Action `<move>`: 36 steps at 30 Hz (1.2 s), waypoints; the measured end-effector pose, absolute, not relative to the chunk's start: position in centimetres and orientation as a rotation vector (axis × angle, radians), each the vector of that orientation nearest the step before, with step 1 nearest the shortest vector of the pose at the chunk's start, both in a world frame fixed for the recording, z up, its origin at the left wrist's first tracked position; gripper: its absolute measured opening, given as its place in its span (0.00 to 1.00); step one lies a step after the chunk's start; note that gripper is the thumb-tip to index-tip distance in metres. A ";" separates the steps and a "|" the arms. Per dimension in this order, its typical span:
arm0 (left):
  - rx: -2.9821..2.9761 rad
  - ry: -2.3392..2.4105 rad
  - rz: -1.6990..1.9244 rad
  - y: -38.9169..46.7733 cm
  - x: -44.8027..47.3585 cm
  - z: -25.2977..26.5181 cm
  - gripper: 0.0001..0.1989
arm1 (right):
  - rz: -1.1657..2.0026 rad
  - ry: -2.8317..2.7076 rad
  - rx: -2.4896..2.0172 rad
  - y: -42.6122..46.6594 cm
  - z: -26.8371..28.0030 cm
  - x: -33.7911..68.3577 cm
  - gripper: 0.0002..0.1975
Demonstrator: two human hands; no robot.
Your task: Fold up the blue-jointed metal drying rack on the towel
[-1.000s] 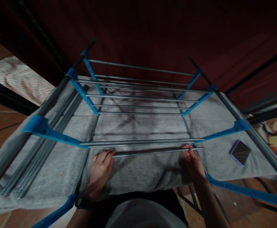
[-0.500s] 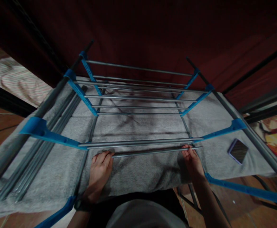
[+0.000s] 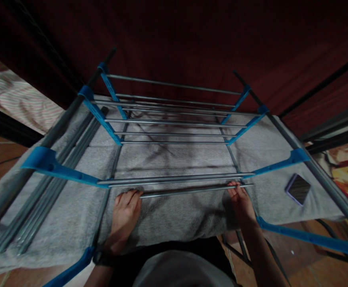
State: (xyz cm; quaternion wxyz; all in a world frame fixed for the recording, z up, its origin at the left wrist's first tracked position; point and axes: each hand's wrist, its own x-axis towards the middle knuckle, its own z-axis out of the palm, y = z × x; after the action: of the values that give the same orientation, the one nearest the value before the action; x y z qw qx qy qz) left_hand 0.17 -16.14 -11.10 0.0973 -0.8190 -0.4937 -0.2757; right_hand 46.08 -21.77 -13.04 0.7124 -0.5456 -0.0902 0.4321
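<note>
fuzzy grey towel [image 3: 174, 211], left hand [image 3: 125, 213] and right hand [image 3: 242, 201] grip closed on smooth steel rod [image 3: 188, 190]

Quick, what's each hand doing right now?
Left hand: fingers curled over the left end of the loose metal rod, gripping it.
Right hand: fingers closed on the same rod's right end.

There are 2 hands: the left hand [image 3: 125, 210] and the right hand [image 3: 242, 201]. 1 grey towel [image 3: 174, 215] is spread out, with 1 phone [image 3: 297, 189] on it. 1 rack [image 3: 174, 119] stands over it, with about 9 cross rods [image 3: 174, 179]. 1 loose rod [image 3: 188, 191] lies between the hands.
</note>
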 end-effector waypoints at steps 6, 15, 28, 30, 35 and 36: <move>-2.433 -1.432 -0.822 -16.2 0.2 -10.8 0.11 | 0.949 -0.182 -1.236 -21.7 -13.3 46.3 0.11; -2.395 -1.463 -0.894 -16.4 0.0 -11.1 0.15 | 0.940 -0.134 -1.196 -21.4 -12.4 45.7 0.11; -2.364 -1.422 -0.960 -16.8 0.5 -9.9 0.06 | 0.962 -0.165 -1.140 -21.6 -12.0 45.5 0.12; -2.347 -1.432 -0.955 -16.8 0.5 -9.8 0.06 | 0.962 -0.164 -1.141 -21.6 -12.1 45.6 0.11; -2.326 -1.405 -0.960 -16.7 0.5 -9.8 0.05 | 0.967 -0.149 -1.150 -21.5 -12.5 45.8 0.09; -2.335 -1.388 -0.964 -16.7 0.5 -9.8 0.05 | 0.964 -0.143 -1.149 -21.5 -12.7 45.9 0.09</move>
State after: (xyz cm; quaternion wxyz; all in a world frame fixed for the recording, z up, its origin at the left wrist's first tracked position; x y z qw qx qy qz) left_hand 0.50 -16.70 -9.82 0.1294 -0.8033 -0.4775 -0.3316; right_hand 45.90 -21.50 -12.70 0.7294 -0.5219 -0.0648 0.4376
